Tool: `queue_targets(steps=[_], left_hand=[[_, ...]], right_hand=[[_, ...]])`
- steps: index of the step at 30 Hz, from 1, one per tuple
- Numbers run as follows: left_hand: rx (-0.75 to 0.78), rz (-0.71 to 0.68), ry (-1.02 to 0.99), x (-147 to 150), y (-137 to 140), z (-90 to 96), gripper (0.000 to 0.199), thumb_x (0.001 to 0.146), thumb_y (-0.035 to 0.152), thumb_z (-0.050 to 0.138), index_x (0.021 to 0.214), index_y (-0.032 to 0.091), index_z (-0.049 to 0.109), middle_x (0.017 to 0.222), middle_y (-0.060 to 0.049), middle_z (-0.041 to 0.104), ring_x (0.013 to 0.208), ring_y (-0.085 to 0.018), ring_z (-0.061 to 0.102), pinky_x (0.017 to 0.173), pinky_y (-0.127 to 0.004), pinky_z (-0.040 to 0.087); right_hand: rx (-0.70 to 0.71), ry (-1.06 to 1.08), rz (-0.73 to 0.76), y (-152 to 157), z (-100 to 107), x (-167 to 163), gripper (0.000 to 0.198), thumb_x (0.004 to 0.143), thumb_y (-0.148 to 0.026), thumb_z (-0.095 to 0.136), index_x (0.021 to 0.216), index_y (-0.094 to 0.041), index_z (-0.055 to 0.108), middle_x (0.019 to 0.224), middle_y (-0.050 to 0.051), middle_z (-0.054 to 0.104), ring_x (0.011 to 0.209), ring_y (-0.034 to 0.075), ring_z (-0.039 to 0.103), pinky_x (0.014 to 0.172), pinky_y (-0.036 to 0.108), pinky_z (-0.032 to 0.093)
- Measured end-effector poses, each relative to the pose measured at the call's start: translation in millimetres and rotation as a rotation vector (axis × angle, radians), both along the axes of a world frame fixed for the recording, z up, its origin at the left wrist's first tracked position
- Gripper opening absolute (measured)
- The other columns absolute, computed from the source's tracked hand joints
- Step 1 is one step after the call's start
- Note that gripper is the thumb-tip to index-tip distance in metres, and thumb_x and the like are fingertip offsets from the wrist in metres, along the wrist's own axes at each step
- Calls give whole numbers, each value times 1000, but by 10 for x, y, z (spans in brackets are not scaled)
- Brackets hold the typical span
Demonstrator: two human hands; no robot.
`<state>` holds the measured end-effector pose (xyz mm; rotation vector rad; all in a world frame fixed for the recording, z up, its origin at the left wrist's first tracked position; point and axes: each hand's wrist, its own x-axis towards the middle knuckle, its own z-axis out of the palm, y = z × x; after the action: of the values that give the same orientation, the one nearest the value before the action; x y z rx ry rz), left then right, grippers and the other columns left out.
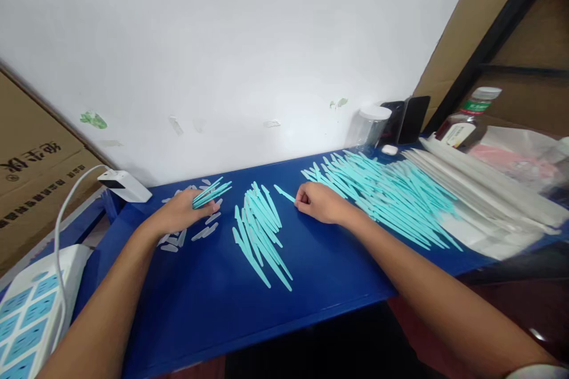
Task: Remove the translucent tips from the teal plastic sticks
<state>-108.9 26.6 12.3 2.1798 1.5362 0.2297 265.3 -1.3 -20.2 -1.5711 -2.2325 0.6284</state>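
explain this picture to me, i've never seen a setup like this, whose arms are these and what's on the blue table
There is no machine here: these are a person's bare hands, seen by a camera worn on that person's head, looking forward and down. It is the only view. On the blue table lie a smaller stick pile in the middle, a larger stick pile to the right, and small translucent pieces around the left hand. That hand has several turquoise sticks in its grip, while the right hand appears to pinch a single stick.
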Motion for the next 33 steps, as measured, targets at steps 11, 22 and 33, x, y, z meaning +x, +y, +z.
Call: queue_targets(steps=[11,22,33], left_hand=[[-107,214,-667,358,-155,-13,45,84,54,78,112,22,67,104,-10,79,47,-8,45,45,-24,30],[-154,303,-865,707,-293,-66,39,83,54,80,99,18,72,54,10,33,44,-6,17,43,-23,12],[-121,358,-938,674,-271,-135,42,81,52,84,98,15,77,53,10,31,45,-4,17,44,-22,11]], right_hand=[[15,-10,-58,-3,26,-12,13,95,-25,66,83,-19,65,81,6,72,69,18,62,61,30,36],[-2,577,147,-76,55,-166,16,96,-33,65,89,-18,66,77,3,72,68,15,63,66,27,48],[33,631,152,-68,84,-163,15,93,-31,69,87,-17,71,75,2,72,67,14,61,66,28,47]])
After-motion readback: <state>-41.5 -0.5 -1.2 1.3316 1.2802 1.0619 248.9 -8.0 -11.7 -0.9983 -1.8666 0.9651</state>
